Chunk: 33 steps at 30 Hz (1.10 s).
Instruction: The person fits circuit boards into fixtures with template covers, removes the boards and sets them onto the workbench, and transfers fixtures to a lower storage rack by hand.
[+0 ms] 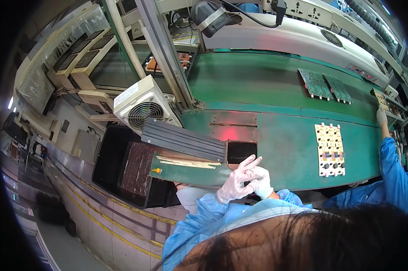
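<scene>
My left hand (232, 185) and my right hand (261, 181), both in thin white gloves, meet in front of my body at the table's near edge. Some fingers of the left stretch upward, apart, with no object seen in them. Fingers of my right hand curl against the left; whatever lies between them is hidden. Just beyond the hands is a dark square opening (242, 152) in the green tabletop (285, 153). A cream panel of circuit boards (330, 149) with black parts lies on the tabletop to the right.
Two green circuit boards (313, 84) rest on the green conveyor (249, 74). A grey ribbed metal chute (183, 141) slopes left of the opening, near thin cream strips (188, 162). A fan unit (143, 106) stands above a black bin (116, 149). A co-worker's blue sleeve (396, 169) reaches in at right.
</scene>
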Available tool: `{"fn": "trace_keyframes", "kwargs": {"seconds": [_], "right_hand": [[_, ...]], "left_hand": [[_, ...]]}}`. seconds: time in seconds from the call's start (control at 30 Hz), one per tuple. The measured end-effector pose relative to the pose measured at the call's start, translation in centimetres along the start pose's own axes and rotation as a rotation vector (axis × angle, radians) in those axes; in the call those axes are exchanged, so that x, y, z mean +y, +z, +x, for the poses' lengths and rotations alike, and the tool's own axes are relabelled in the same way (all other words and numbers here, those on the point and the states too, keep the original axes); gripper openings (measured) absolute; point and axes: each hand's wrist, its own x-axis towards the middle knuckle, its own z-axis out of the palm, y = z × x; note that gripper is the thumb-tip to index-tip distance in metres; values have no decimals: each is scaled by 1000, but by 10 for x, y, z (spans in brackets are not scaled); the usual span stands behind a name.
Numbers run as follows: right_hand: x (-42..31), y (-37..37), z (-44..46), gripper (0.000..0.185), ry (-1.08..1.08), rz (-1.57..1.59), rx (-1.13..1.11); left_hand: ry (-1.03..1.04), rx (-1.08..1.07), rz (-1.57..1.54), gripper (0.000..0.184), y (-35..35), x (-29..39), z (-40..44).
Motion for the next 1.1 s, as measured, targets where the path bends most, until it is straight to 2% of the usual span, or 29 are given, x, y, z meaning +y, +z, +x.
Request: {"fn": "trace_keyframes", "kwargs": {"seconds": [0.03,0.07,0.13,0.27,0.37,0.43,0.47,0.53,0.67,0.73,0.77,0.83,0.97,1.03,1.1], "right_hand": [[-3,2,-1,16,148,170,39],[5,1,-2,16,147,170,39],[18,0,-2,22,50,-282,-25],[5,-1,3,30,-5,-251,-5],[3,-4,2,30,-102,-306,-69],[0,-1,1,27,116,-352,-56],[0,2,2,27,117,-352,-56],[1,6,5,25,-44,-258,59],[5,2,3,25,-36,-346,-25],[4,1,6,20,-228,-365,-14],[5,1,4,20,-228,-365,-15],[8,0,-2,16,-65,-279,-2],[13,2,-1,17,-127,-240,41],[10,4,-2,19,-61,-167,34],[-6,3,4,19,-70,-215,35]], "left_hand": [[-37,32,36,53,1,3,0],[-37,33,36,53,2,5,1],[-122,104,-73,60,5,8,3],[-154,121,-96,64,7,5,-1],[-187,72,-62,59,3,7,1],[-76,22,2,56,2,0,0],[-76,22,2,56,3,0,-1],[-70,113,109,46,2,9,3],[-49,221,135,44,4,12,7],[-50,201,150,49,4,9,7],[-50,202,150,49,6,6,5],[-70,168,82,57,7,2,1],[-120,94,-51,65,6,-3,-3],[-116,52,-42,69,4,-3,-3],[-46,128,-3,72,10,-3,-1]]}}
